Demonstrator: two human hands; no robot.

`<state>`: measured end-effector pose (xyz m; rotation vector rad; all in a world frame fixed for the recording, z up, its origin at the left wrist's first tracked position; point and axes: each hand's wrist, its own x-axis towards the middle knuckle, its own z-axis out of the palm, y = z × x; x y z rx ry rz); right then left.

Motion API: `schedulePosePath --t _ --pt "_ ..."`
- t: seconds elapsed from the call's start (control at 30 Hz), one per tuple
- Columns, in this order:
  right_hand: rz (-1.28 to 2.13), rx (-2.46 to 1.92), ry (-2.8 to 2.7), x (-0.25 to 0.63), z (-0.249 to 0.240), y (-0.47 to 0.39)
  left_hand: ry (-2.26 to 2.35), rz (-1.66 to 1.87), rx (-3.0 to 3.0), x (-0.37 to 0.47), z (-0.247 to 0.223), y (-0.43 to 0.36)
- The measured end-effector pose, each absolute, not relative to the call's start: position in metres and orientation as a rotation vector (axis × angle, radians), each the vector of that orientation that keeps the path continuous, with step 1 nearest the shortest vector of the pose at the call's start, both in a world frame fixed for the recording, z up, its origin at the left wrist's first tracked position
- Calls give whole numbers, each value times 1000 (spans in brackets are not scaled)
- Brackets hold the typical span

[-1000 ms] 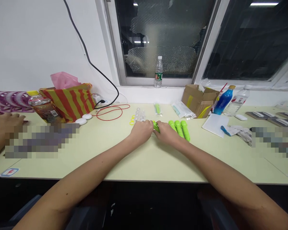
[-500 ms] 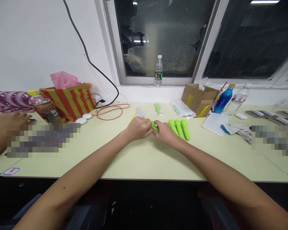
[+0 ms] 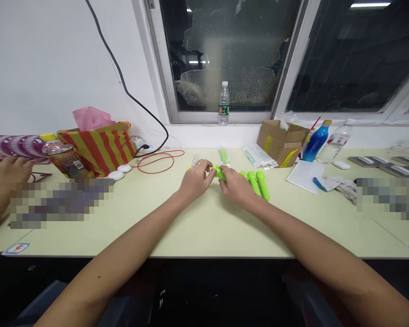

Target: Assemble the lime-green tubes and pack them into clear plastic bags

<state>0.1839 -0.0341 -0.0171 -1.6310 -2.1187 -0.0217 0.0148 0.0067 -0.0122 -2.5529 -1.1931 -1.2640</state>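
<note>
The green tube [image 3: 219,172] is between your two hands above the bench [image 3: 197,227], its end showing at the fingertips. Your right hand [image 3: 236,184] is curled around its body, fingers mostly closed and covering much of it. Your left hand [image 3: 196,179] is partly closed, thumb and fingers at the tube's other end; whether they grip it or only touch it, you can't tell from here. Just beside your right hand lie more green tubes [image 3: 263,185], side by side, partly hidden by it. Beyond your left hand are small clear plastic pieces [image 3: 198,159], mostly covered. Past both hands, a bagged green item [image 3: 223,156] lies flat, with a clear plastic packet [image 3: 260,156] to its right, near the open cardboard box [image 3: 282,143]. Left of your hands, a red cable [image 3: 162,163] lies in loops.
</note>
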Motion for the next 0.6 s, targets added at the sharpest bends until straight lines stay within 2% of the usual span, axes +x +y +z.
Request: schedulePosePath --t 0.43,0.6 --pt "58 -1612 -2058 174 -22 -43 -1110 -1143 -2414 21 -16 9" --pt "89 -1575 -2029 174 -24 -40 -1215 -855 -2249 23 -17 7"
